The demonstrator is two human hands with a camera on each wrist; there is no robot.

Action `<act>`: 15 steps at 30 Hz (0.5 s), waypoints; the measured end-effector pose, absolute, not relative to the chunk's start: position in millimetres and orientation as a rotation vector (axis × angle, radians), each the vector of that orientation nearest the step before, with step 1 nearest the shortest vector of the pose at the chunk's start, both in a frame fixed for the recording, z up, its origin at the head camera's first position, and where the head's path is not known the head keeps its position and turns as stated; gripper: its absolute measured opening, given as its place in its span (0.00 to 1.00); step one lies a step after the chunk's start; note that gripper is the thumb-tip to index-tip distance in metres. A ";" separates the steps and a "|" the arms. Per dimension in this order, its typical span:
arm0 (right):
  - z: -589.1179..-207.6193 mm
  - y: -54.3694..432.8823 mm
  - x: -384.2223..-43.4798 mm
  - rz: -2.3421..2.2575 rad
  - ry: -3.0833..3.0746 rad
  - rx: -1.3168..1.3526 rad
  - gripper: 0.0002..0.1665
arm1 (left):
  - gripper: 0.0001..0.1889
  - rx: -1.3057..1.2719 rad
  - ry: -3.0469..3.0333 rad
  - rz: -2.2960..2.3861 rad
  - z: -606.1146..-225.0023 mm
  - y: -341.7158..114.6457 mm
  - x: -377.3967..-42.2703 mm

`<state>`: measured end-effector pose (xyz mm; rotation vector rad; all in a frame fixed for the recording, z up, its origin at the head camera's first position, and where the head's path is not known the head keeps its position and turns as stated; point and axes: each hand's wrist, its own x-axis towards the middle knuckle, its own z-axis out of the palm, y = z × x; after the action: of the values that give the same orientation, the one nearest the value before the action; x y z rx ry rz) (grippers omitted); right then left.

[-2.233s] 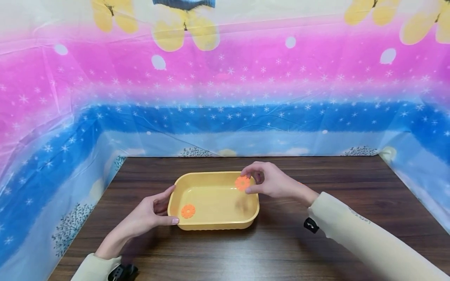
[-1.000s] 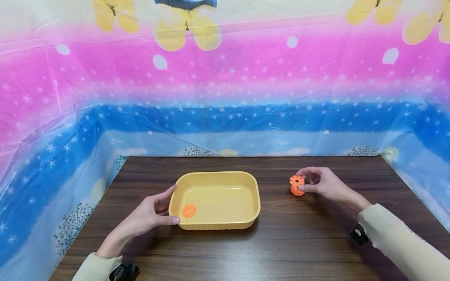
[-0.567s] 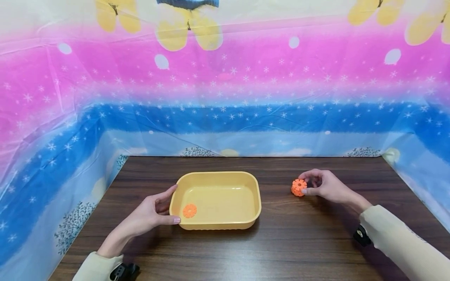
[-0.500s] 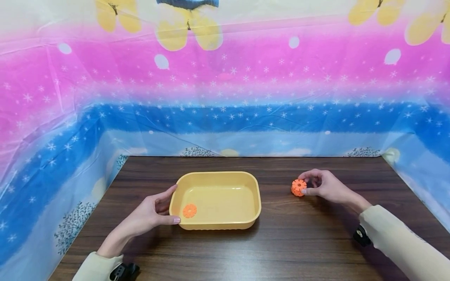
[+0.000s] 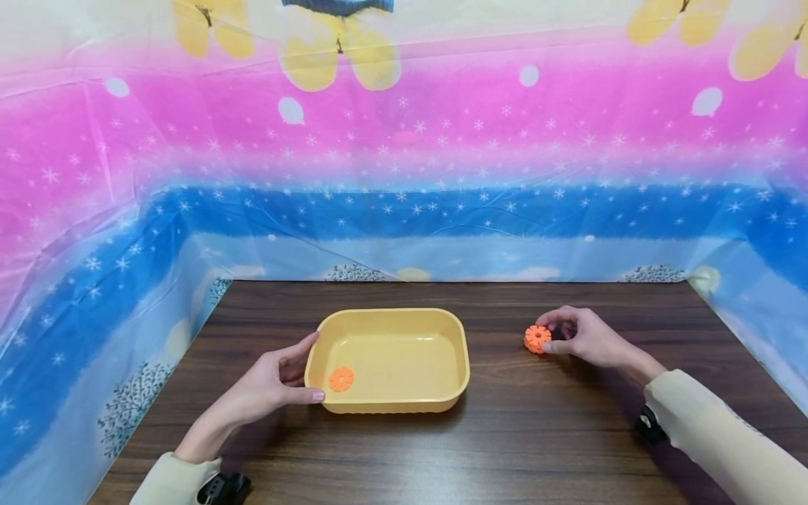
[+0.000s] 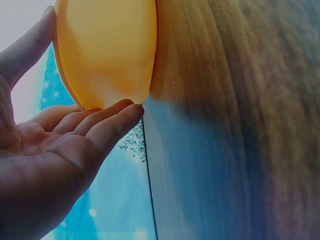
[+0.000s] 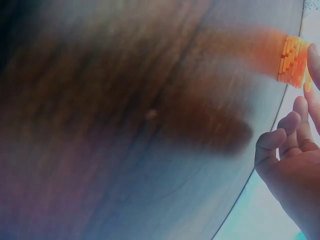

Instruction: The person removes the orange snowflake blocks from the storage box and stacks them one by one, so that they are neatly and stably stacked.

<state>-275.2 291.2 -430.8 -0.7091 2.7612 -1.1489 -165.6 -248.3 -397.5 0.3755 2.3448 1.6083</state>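
Observation:
A yellow plastic tray stands on the table, with one orange notched plastic disc lying flat in its near left corner. My left hand holds the tray's left end, thumb at the near corner and fingertips at the far one; the left wrist view shows those fingers against the tray's wall. To the right of the tray, my right hand pinches another orange notched disc between thumb and forefinger. It sits right at the top of a short stack of like discs.
The dark wood-grain table reaches back to a printed cloth backdrop, which also hangs along the left and right sides. Black wrist cameras are strapped at both sleeves.
My right hand has carried the disc from above the tray's right end rightward to the stack and lowered it onto the top. My left hand has stayed at the tray.

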 end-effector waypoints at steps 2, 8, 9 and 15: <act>-431.0 291.6 -274.9 -1.152 2.756 -0.705 0.24 | 0.49 0.377 2.343 1.611 -397.4 -248.2 -165.6; -432.1 292.3 -275.3 -1.153 2.749 -0.693 0.25 | 0.48 0.386 2.340 1.615 -397.3 -248.1 -165.4; -432.3 292.3 -275.3 -1.153 2.749 -0.693 0.25 | 0.48 0.387 2.338 1.616 -397.2 -248.1 -165.4; -432.7 292.0 -274.6 -1.148 2.752 -0.696 0.24 | 0.49 0.386 2.340 1.614 -396.6 -247.6 -165.0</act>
<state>-274.6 292.0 -432.7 -0.6955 2.7525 -1.1483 -165.0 -247.6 -396.6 0.3864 2.3398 1.6138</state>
